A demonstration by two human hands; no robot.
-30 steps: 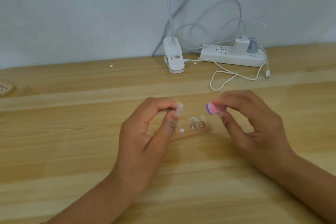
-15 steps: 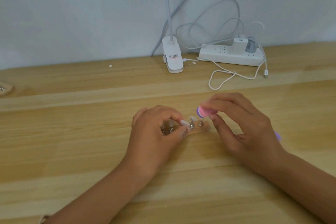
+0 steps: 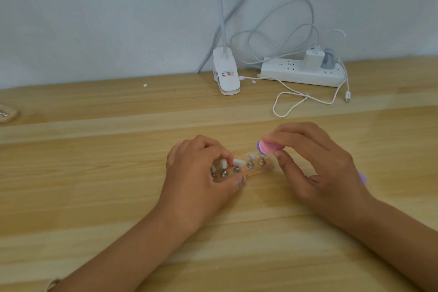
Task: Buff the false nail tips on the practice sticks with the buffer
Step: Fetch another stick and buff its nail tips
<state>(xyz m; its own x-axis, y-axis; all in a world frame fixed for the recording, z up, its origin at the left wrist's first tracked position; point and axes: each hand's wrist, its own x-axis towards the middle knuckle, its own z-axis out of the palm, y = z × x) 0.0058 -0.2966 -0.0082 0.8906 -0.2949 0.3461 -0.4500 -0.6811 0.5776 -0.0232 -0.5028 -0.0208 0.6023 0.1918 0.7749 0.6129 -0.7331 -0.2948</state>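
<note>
Left hand (image 3: pixel 199 180) grips the practice-stick holder (image 3: pixel 259 169) in the middle of the worktop (image 3: pixel 106 197), index finger against a white nail tip (image 3: pixel 238 162). Right hand (image 3: pixel 317 163) pinches the buffer (image 3: pixel 269 146) just above the right-end tips. My plan: pin holder flat, buffer face flush, short light strokes.

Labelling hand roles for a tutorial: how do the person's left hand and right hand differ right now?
The left hand lies low on the wooden table, gripping the clear plastic stick holder; the right hand hovers higher beside it. The left hand's index fingertip touches a white false nail tip; the right hand pinches the pink-and-purple buffer block. Both grip with thumb and fingers.
</note>
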